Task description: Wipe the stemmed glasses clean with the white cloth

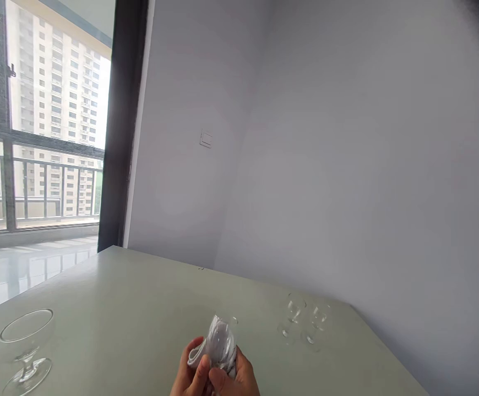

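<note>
- Pale green table (140, 308) spreads beneath both hands.
- Two small stemmed glasses (303, 324) stand right of them.
- Wide footed glass bowl (25, 346) stands far left.

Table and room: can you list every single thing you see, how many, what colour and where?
small stemmed glass: one, clear, held above the table's near edge, a cloth around and inside it
cloth: one, white-grey, wrapped on that glass
small stemmed glasses: two, clear, upright on the table, right of centre
wide footed glass bowl: one, clear, near left of the table; another glass rim at the left edge
table: one, pale green-grey
light switch: one, white, on the wall
window: one, dark frame, left
left hand: fingers on the cloth
right hand: fingers on the glass
</note>
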The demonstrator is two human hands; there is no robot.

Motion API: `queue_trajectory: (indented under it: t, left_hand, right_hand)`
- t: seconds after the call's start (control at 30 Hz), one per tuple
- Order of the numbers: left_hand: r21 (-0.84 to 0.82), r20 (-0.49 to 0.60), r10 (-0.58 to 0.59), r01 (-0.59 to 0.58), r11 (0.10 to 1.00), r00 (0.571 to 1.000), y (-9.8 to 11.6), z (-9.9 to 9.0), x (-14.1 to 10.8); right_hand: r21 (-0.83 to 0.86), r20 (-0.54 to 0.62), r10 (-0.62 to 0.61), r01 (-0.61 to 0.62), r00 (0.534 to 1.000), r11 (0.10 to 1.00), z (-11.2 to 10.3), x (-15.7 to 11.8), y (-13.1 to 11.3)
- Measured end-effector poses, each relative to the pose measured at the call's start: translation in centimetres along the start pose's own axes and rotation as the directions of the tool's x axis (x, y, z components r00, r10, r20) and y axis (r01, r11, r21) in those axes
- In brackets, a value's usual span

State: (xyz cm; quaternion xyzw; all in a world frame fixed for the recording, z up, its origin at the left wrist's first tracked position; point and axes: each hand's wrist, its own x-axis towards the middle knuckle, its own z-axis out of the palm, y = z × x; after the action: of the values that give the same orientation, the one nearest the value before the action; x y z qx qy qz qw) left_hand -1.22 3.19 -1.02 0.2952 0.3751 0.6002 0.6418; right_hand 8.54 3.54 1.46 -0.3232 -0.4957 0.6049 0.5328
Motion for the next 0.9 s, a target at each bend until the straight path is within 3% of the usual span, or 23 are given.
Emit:
queue_trajectory:
  t: [0.1,0.17,0.23,0.3,0.4,0.5,0.6,0.67,0.73,0.83,0.9]
  left_hand:
    - [0.174,-0.071,0.114,-0.1,0.98,0.991,0.7,-0.9,1.1]
    - [0.213,0.022,0.11,-0.112,0.97,0.994,2.0,-1.2,1.6]
    - [0.147,0.21,-0.02,-0.011,0.989,0.977,3.5,-1.1,1.5]
    - [0.057,0.362,-0.155,0.144,0.988,0.919,4.8,-0.8,0.9]
    - [-0.034,0.424,-0.217,0.255,0.966,0.879,5.9,-0.2,-0.1]
    - [-0.004,0.381,-0.221,0.24,0.971,0.898,5.9,-0.1,-0.2]
    - [0.034,0.265,-0.179,0.177,0.984,0.947,5.5,-0.5,0.7]
    - [0.049,0.147,-0.147,0.141,0.989,0.978,5.4,-0.8,1.4]
    - [0.061,0.046,-0.135,0.132,0.989,0.99,5.5,-0.9,1.6]
    - [0.08,-0.009,-0.117,0.117,0.99,0.993,6.0,-0.7,1.3]
    - [0.096,-0.025,-0.071,0.074,0.993,0.997,6.4,-0.6,1.0]
  right_hand:
    - [-0.035,0.014,-0.017,0.017,1.0,0.999,-0.4,0.2,-0.1]
    - [-0.097,0.042,0.015,-0.011,0.999,0.995,-0.9,0.3,-0.2]
    - [-0.162,0.077,0.073,-0.06,0.994,0.985,-1.3,0.4,-0.2]
    - [-0.216,0.114,0.124,-0.097,0.986,0.971,-1.7,0.4,0.0]
    - [-0.277,0.161,0.166,-0.117,0.973,0.954,-2.0,0.4,0.1]
    - [-0.378,0.15,0.148,-0.081,0.978,0.922,-2.3,0.5,-0.6]
    - [-0.566,0.045,0.066,-0.029,0.997,0.824,-2.7,0.6,-1.9]
    - [-0.666,-0.067,-0.045,-0.012,0.997,0.746,-3.0,0.6,-2.5]
    - [-0.725,-0.132,-0.219,0.056,0.967,0.686,-2.9,0.5,-2.0]
    - [-0.831,-0.032,-0.446,0.224,0.894,0.509,-2.1,0.1,0.7]
    - [-0.908,0.105,-0.476,0.28,0.873,0.313,-1.3,-0.1,2.8]
